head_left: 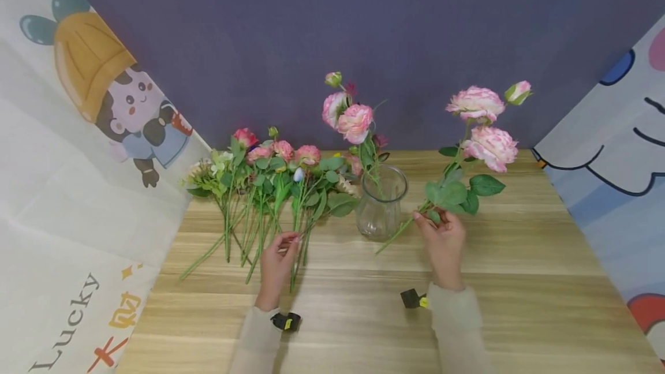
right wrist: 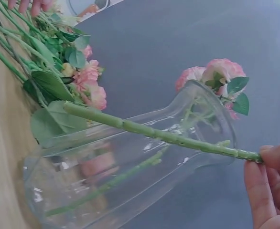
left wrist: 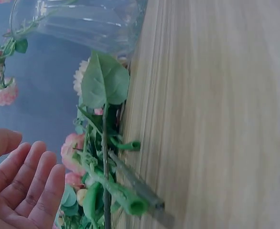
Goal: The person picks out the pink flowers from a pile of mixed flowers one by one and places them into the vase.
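My right hand (head_left: pixel 444 244) pinches the green stem (right wrist: pixel 168 138) of an artificial pink peony (head_left: pixel 490 148) between thumb and fingers. That spray carries two blooms and a bud, leaning up to the right, its cut end pointing down-left in front of the vase. The clear glass vase (head_left: pixel 378 212) stands upright on the table. Inside it is another pink peony stem (right wrist: pixel 106 188), its blooms (head_left: pixel 355 123) above the rim. My left hand (head_left: pixel 277 264) hovers by the lower stems of the laid-out flowers; in the left wrist view its fingers (left wrist: pixel 37 186) are loosely extended, holding nothing.
Several artificial flowers (head_left: pixel 280 152) lie side by side on the wooden table (head_left: pixel 358 316), left of the vase, stems toward me. Behind rises a dark blue-grey panel (head_left: pixel 389 27). Printed white cloths (head_left: pixel 62 201) hang at both sides.
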`<state>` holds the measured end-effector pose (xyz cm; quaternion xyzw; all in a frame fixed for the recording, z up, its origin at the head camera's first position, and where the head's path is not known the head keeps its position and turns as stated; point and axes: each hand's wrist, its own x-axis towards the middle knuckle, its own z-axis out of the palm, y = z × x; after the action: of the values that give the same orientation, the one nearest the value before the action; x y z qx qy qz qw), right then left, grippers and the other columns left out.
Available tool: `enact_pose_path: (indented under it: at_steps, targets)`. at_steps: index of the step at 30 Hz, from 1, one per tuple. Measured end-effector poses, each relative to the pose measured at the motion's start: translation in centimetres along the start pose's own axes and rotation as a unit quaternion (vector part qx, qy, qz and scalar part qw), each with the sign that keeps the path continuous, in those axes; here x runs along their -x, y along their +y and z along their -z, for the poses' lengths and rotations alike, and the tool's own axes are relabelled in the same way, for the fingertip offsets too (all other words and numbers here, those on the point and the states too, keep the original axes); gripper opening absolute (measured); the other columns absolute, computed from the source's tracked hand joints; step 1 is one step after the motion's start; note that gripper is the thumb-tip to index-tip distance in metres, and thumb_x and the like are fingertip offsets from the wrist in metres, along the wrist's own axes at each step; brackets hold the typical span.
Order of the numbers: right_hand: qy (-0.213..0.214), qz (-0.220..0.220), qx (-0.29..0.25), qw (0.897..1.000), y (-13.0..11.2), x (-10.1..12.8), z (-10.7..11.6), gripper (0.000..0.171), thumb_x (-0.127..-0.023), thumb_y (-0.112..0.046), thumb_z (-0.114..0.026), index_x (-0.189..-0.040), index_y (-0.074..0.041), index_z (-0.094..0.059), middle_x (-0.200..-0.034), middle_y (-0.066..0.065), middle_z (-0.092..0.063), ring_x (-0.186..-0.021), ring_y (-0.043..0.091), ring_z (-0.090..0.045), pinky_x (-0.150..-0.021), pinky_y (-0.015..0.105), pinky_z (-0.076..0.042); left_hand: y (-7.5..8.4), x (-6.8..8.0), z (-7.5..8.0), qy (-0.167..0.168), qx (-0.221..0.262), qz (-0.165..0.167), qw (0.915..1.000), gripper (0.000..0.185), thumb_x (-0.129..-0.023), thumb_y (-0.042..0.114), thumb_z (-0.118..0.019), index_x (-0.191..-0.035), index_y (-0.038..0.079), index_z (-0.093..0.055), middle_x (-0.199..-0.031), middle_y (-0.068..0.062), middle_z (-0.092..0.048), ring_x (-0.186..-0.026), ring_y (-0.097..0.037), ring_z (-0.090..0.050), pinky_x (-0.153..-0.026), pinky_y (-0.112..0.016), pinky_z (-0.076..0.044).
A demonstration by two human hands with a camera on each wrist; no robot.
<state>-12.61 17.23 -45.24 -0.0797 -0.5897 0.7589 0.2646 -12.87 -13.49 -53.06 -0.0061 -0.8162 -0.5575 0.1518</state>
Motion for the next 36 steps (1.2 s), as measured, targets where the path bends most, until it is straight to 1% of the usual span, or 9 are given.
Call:
enact_pose_path:
  at_steps: [5,11,15,17,21,24,31,33,36]
  targets:
    - [-0.009,-0.001,0.006,1.000,-0.7,-0.6,-0.2,0.021,-0.076,0.015,-0.068,-0.087,-0.001,-0.063,-0.084,0.004,-0.063,-0.077,0.010,-0.063,-0.072,0.018,-0.054,-0.4,-0.3,0.5,0.003,-0.013,0.017,0.9998,0.019,-0.089,0.014,-0.066,-0.103,0.001,-0.068,-0.089,-0.008,-0.069,-0.078,-0.018,-0.064,-0.065,-0.023,-0.053]
    - [-0.011,-0.002,0.021,1.000,-1.2,-1.2,-0.5,0.024,-0.076,0.014,-0.069,-0.091,-0.003,-0.064,-0.087,0.003,-0.064,-0.079,0.010,-0.063,-0.074,0.018,-0.053,-0.5,-0.6,1.1,0.020,-0.030,0.023,0.9991,0.017,-0.089,0.010,-0.065,-0.103,-0.001,-0.068,-0.088,-0.011,-0.069,-0.076,-0.019,-0.065,-0.062,-0.022,-0.053]
    - [-0.014,-0.003,0.019,1.000,-1.6,-1.6,-0.8,0.025,-0.076,0.014,-0.069,-0.094,-0.003,-0.064,-0.088,0.004,-0.064,-0.079,0.010,-0.063,-0.074,0.019,-0.053,-0.3,-0.8,1.5,0.026,-0.026,0.034,0.9988,0.018,-0.089,0.008,-0.064,-0.103,-0.003,-0.067,-0.091,-0.012,-0.069,-0.077,-0.019,-0.063,-0.062,-0.020,-0.052]
    - [-0.018,-0.003,0.014,1.000,-1.9,-1.8,-1.0,0.024,-0.077,0.013,-0.069,-0.095,-0.001,-0.064,-0.088,0.004,-0.064,-0.079,0.011,-0.062,-0.074,0.019,-0.054,-0.2,-0.9,1.8,0.026,-0.022,0.035,0.9988,0.019,-0.089,0.008,-0.065,-0.104,-0.003,-0.067,-0.092,-0.012,-0.069,-0.078,-0.021,-0.063,-0.062,-0.020,-0.051]
    - [-0.029,0.001,0.030,0.999,-2.5,-2.2,-1.2,0.022,-0.078,0.006,-0.071,-0.099,0.002,-0.063,-0.089,0.004,-0.064,-0.081,0.012,-0.063,-0.074,0.019,-0.053,-0.3,-1.1,2.0,0.024,-0.044,0.026,0.9984,0.020,-0.089,0.010,-0.065,-0.104,-0.003,-0.067,-0.092,-0.011,-0.069,-0.078,-0.023,-0.063,-0.061,-0.022,-0.051]
    - [-0.037,0.007,0.042,0.998,-3.0,-2.5,-1.4,0.022,-0.079,0.002,-0.072,-0.099,0.001,-0.063,-0.089,0.004,-0.063,-0.081,0.011,-0.062,-0.074,0.018,-0.053,-0.4,-1.4,2.0,0.020,-0.065,0.021,0.9975,0.020,-0.088,0.009,-0.066,-0.105,-0.002,-0.067,-0.092,-0.011,-0.070,-0.077,-0.023,-0.064,-0.062,-0.024,-0.052]
    - [-0.054,0.037,0.010,0.998,-3.9,-3.5,-2.1,0.023,-0.078,0.006,-0.072,-0.099,0.005,-0.063,-0.088,0.006,-0.063,-0.080,0.014,-0.061,-0.073,0.020,-0.053,-0.9,-2.3,1.6,-0.004,-0.074,0.032,0.9967,0.022,-0.088,0.009,-0.066,-0.107,-0.002,-0.066,-0.094,-0.013,-0.069,-0.078,-0.024,-0.064,-0.063,-0.027,-0.053]
    - [-0.056,0.048,0.005,0.997,-4.2,-3.7,-2.3,0.022,-0.078,0.006,-0.072,-0.099,0.005,-0.063,-0.088,0.006,-0.063,-0.080,0.014,-0.061,-0.072,0.020,-0.053,-1.1,-2.5,1.4,-0.013,-0.077,0.031,0.9965,0.022,-0.088,0.009,-0.066,-0.107,-0.002,-0.066,-0.094,-0.013,-0.069,-0.077,-0.025,-0.064,-0.062,-0.027,-0.053]
    - [-0.058,0.056,-0.001,0.997,-4.5,-4.1,-2.5,0.023,-0.078,0.006,-0.072,-0.100,0.004,-0.064,-0.090,0.011,-0.064,-0.081,0.015,-0.062,-0.073,0.020,-0.053,-1.5,-2.8,1.2,-0.024,-0.083,0.026,0.9959,0.023,-0.088,0.009,-0.066,-0.108,-0.002,-0.066,-0.094,-0.013,-0.069,-0.077,-0.025,-0.065,-0.061,-0.028,-0.052]
